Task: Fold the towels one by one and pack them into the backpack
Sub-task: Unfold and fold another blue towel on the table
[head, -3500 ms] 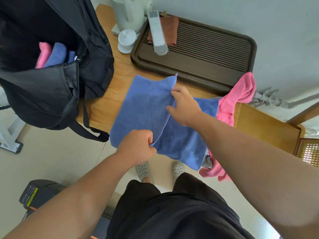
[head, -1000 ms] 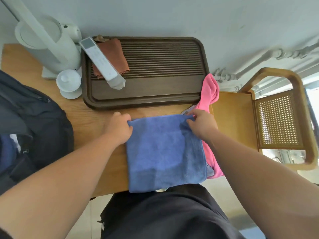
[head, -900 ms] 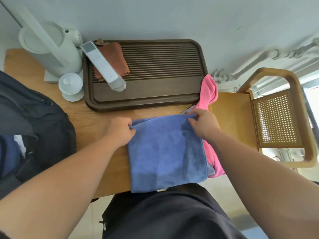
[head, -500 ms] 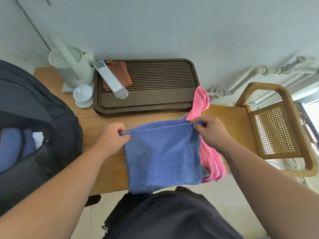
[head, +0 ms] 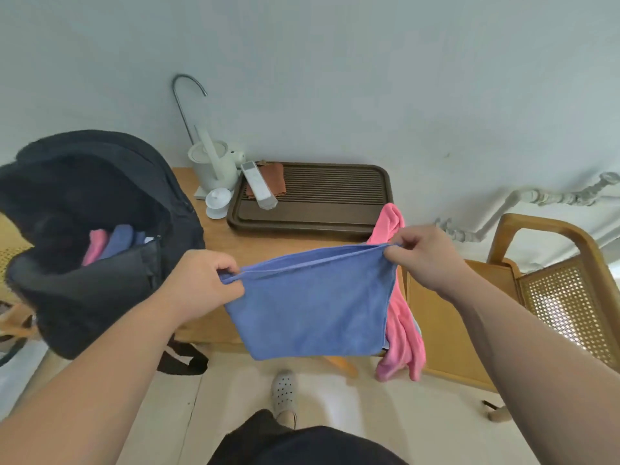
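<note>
Towel [head: 315, 307], blue, apparently folded double, hangs over the table [head: 268, 243] edge, top corners pinched by left hand [head: 204, 283] and right hand [head: 426, 256]; a second ago it lay flat.

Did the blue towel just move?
Yes: the blue towel, flat on the table before, is now lifted off it, hanging between the left hand and right hand.

The blue towel [head: 318, 310] hangs doubled, stretched taut by its top corners, over the worktop's [head: 268, 243] front edge. A pink towel [head: 402, 323] drapes off the worktop's right end behind it. The black backpack [head: 100, 290] stands open at left, with packed towels [head: 112, 243] inside, pink and blue.
</note>
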Demonstrator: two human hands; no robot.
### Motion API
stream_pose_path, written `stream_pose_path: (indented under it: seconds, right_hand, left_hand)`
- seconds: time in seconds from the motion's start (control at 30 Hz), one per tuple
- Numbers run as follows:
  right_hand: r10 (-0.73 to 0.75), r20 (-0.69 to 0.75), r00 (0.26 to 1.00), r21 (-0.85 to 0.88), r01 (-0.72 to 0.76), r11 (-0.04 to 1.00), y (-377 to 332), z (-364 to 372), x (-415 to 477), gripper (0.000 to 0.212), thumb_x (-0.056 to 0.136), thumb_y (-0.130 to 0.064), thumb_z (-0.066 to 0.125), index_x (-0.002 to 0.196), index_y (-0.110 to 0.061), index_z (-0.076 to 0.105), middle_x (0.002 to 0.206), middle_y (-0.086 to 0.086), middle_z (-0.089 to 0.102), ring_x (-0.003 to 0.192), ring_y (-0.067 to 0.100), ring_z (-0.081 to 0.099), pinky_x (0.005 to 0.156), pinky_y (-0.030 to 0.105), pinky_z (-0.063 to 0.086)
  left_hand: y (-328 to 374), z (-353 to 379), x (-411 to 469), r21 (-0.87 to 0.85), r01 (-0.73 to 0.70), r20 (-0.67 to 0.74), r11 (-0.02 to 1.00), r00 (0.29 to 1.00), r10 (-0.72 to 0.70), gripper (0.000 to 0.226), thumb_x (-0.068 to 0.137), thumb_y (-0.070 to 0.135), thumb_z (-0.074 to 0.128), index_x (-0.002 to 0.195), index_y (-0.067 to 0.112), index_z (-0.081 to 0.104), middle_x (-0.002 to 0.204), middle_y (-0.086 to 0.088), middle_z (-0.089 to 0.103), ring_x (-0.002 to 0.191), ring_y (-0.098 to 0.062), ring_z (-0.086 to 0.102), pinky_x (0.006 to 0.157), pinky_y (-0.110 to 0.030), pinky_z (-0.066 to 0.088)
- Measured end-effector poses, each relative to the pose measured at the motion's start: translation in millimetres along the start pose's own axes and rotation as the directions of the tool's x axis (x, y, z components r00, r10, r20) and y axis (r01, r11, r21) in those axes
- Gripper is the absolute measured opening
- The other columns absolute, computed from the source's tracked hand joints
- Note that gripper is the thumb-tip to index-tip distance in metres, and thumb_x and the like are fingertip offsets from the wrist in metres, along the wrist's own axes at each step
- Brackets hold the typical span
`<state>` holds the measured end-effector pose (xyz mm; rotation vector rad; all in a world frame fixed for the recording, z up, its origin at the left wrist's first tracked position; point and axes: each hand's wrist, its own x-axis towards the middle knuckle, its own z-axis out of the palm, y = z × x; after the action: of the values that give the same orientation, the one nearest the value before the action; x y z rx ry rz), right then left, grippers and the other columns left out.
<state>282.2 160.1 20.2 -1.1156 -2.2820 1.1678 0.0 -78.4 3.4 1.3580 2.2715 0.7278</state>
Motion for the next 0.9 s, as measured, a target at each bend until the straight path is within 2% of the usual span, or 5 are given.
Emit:
stream_pose_path:
  seconds: [0.17,0.3,0.53,0.7,0.9]
  right_hand:
    - [-0.033,-0.001,0.999,0.203,0.033,0.979,-20.4,-16.1,-11.4,0.023,0.079,-0.001,0.062,0.057,-0.005,0.058,0.055,-0.009,0.046,0.057,0.010,0.038,0.057,0.029,0.029]
    - [-0.068,0.050,0.996,0.296,0.050,0.954,-39.2,-32.4,-16.2,0.034,0.084,0.002,0.062,0.053,-0.010,0.053,0.051,-0.013,0.045,0.052,0.007,0.037,0.057,0.028,0.028]
    - [0.040,0.262,0.964,0.470,-0.164,0.867,-49.7,-46.6,-3.5,0.013,0.078,-0.004,0.069,0.090,-0.009,0.071,0.077,0.011,0.055,0.068,0.024,0.045,0.060,0.032,0.037]
    - [0.111,0.599,0.793,0.255,-0.320,0.913,-48.8,-35.4,6.3,0.022,0.087,-0.003,0.064,0.106,-0.003,0.076,0.081,0.008,0.069,0.069,0.013,0.063,0.063,0.026,0.053]
    - [0.298,0.333,0.895,-0.318,-0.191,0.929,-36.7,38.9,59.1,0.008,0.087,-0.009,0.068,0.084,-0.011,0.075,0.073,0.004,0.069,0.067,0.013,0.062,0.061,0.020,0.051]
  left_hand:
    - [14.7,-32.1,-36.6,0.078,-0.011,-0.218,0.997,0.976,0.027,0.031,0.075,0.013,0.079,0.054,0.015,0.055,0.056,-0.001,0.055,0.057,-0.012,0.049,0.053,-0.025,0.037]
    - [24.1,-53.2,-44.8,0.019,0.041,-0.208,0.999,0.977,-0.037,0.030,0.079,0.007,0.075,0.058,0.010,0.053,0.060,-0.005,0.059,0.053,-0.007,0.046,0.056,-0.028,0.041]
    - [39.0,-74.7,-19.7,-0.508,0.089,-0.133,0.857,0.975,-0.179,0.028,0.087,-0.008,0.062,0.074,0.011,0.045,0.070,-0.006,0.042,0.063,-0.020,0.038,0.058,-0.032,0.030]
    - [16.7,-84.5,-10.3,-0.494,0.306,0.212,0.814,0.950,-0.229,0.025,0.091,-0.003,0.063,0.108,0.013,0.073,0.099,-0.004,0.075,0.091,-0.019,0.072,0.076,-0.033,0.059]
    - [-52.2,-53.2,49.1,-0.082,0.392,0.173,0.916,0.911,-0.374,0.004,0.086,0.016,0.074,0.083,0.016,0.076,0.085,-0.009,0.074,0.083,-0.028,0.072,0.073,-0.043,0.063]
